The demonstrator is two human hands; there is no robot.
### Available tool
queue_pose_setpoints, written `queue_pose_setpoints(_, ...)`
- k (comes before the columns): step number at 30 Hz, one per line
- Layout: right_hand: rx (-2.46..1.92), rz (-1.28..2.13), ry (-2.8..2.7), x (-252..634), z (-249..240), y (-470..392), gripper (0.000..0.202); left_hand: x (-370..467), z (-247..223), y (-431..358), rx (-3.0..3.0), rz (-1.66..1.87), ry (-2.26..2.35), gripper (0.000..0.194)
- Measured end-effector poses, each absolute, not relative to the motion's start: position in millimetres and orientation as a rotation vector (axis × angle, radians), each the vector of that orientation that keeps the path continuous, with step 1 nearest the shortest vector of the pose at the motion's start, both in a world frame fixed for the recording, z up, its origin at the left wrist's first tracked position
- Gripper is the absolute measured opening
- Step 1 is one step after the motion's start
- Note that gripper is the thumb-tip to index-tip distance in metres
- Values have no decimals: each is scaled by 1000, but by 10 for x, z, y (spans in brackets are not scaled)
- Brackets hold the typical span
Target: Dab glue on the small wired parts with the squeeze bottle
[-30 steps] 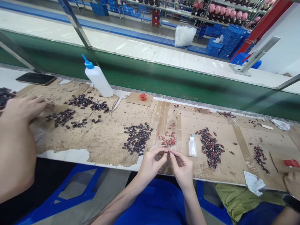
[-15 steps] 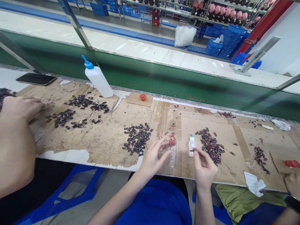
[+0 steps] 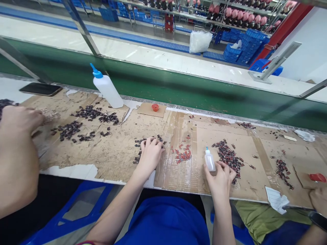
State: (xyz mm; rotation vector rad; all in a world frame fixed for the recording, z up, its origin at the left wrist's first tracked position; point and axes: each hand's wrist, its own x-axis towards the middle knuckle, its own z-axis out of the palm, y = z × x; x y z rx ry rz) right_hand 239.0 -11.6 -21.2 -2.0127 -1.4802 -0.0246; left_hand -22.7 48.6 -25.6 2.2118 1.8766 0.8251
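My left hand (image 3: 150,155) is over a pile of small black parts (image 3: 138,158), with its fingers curled down among them. The fingertips are hidden, so what they pinch cannot be made out. My right hand (image 3: 220,179) has its thumb and fingers closed around the base of a small clear squeeze bottle (image 3: 209,161) with a blue tip. That bottle leans slightly to the left. Right beside it lies a heap of black-and-red parts (image 3: 227,153). Between my hands is a scatter of small red parts (image 3: 183,155).
A large white bottle (image 3: 108,91) with a blue nozzle, a red cap (image 3: 155,107) and a phone (image 3: 41,89) stand along the back of the cardboard-covered table (image 3: 114,160). A co-worker's arm (image 3: 17,153) is at left; another person's hand (image 3: 319,199) is at right.
My left hand has moved left from above the red parts onto the black pile. My right hand, which pinched a small dark piece before the bottle, now surrounds the bottle's base, and the bottle has tilted.
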Motion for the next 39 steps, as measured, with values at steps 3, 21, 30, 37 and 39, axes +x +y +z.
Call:
queue_pose_setpoints(3, -1947, 111, -1382, 2397, -196, -111, 54, -210, -253, 470, 2249, 740, 1910, 13)
queue_pose_setpoints(21, -1190, 1184, -379, 2245, -85, -81, 33, 233, -338, 20, 2258, 988, 1267, 16)
queue_pose_setpoints(30, -1556, 786, -703, 1997, -229, -128, 45, 267, -525, -124, 2133, 1135, 1332, 18)
queue_pose_setpoints(37, -1610, 738, -875, 1935, -203, -155, 41, 306, -508, -118, 2173, 1181, 1392, 13)
queue_pose_setpoints(39, -1617, 746, -874, 1933, -204, -157, 40, 312, -508, -123, 2175, 1195, 1400, 13)
